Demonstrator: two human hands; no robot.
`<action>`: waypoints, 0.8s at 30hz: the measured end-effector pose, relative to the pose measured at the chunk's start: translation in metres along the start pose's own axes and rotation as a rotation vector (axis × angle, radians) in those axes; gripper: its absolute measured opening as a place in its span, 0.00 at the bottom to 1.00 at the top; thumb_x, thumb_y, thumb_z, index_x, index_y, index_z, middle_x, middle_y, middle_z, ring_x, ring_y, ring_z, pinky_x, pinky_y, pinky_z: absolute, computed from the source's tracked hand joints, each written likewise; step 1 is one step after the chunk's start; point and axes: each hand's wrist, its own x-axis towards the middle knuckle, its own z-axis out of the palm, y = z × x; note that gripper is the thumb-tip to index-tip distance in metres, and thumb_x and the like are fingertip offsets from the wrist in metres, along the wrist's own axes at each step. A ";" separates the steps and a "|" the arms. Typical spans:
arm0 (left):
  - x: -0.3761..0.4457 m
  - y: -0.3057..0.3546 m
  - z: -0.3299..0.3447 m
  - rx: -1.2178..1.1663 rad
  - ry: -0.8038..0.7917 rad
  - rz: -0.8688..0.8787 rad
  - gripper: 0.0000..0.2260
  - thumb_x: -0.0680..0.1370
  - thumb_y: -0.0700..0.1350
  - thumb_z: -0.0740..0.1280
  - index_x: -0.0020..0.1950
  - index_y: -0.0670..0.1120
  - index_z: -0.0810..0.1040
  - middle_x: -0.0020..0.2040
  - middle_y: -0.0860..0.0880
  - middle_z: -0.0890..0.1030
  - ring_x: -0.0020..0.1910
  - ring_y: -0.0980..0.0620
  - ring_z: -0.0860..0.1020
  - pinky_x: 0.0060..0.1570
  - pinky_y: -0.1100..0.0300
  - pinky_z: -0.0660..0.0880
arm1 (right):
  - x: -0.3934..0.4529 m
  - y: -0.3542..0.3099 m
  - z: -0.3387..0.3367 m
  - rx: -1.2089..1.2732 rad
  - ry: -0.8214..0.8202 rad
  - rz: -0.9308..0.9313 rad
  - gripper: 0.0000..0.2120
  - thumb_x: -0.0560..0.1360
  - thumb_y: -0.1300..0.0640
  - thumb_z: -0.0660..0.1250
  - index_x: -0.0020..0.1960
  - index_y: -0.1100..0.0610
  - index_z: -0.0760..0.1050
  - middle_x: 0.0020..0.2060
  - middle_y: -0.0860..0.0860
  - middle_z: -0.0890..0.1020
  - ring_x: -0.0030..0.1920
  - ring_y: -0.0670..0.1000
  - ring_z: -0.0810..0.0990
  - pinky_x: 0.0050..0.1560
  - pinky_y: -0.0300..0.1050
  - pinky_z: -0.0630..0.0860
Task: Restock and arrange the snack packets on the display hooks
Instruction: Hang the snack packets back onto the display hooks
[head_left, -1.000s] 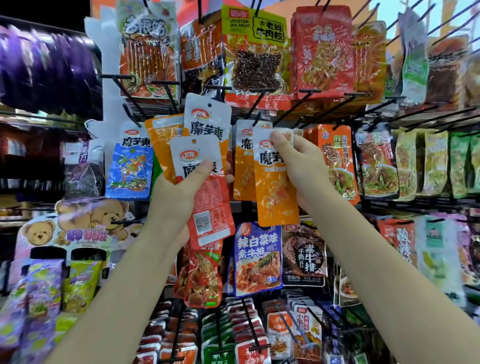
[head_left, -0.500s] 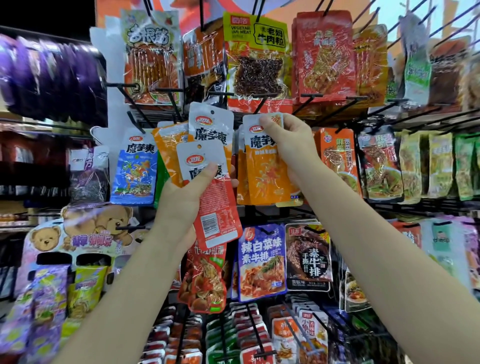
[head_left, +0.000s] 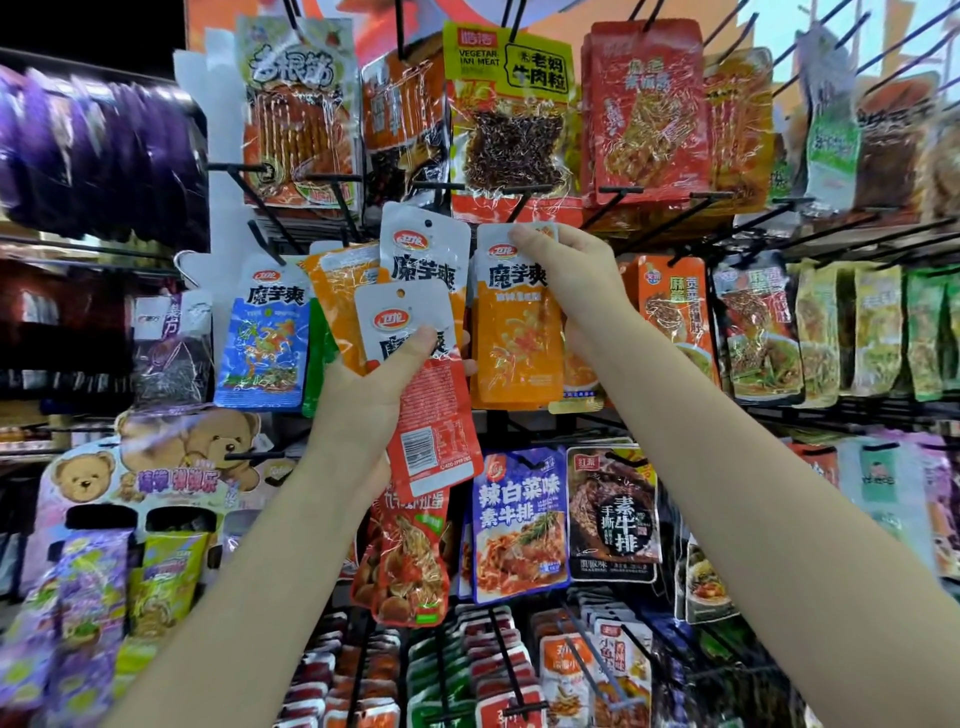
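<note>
My right grip (head_left: 566, 280) pinches the silvery top of a flat, glossy orange packet (head_left: 517, 332) up by a black wire hook (head_left: 519, 205). My left grip (head_left: 363, 395) clasps a fan of crinkly foil packets (head_left: 415, 332), just beside it.

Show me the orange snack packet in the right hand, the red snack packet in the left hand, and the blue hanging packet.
orange snack packet (head_left: 517, 343), head view, middle of its orange front.
red snack packet (head_left: 434, 415), head view, red lower half.
blue hanging packet (head_left: 265, 345), head view, printed blue panel.
</note>
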 end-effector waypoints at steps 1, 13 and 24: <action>0.000 0.000 0.000 0.006 0.002 -0.001 0.17 0.79 0.43 0.71 0.67 0.44 0.76 0.51 0.42 0.87 0.46 0.43 0.87 0.37 0.52 0.83 | 0.001 -0.001 0.000 0.005 -0.001 0.013 0.06 0.74 0.50 0.74 0.41 0.50 0.86 0.49 0.59 0.86 0.55 0.66 0.83 0.56 0.71 0.78; -0.002 -0.002 -0.002 0.016 -0.002 -0.001 0.13 0.79 0.43 0.70 0.63 0.44 0.79 0.51 0.41 0.86 0.45 0.43 0.87 0.40 0.51 0.84 | 0.001 0.009 -0.009 -0.139 0.078 -0.218 0.15 0.75 0.51 0.75 0.58 0.53 0.77 0.42 0.51 0.84 0.42 0.47 0.83 0.45 0.41 0.80; 0.001 -0.003 -0.004 0.020 -0.014 -0.004 0.17 0.76 0.45 0.72 0.63 0.45 0.79 0.52 0.40 0.86 0.46 0.43 0.87 0.39 0.52 0.84 | -0.022 0.033 -0.017 -0.933 0.148 -0.437 0.18 0.77 0.43 0.71 0.64 0.49 0.79 0.52 0.51 0.66 0.49 0.51 0.71 0.39 0.44 0.73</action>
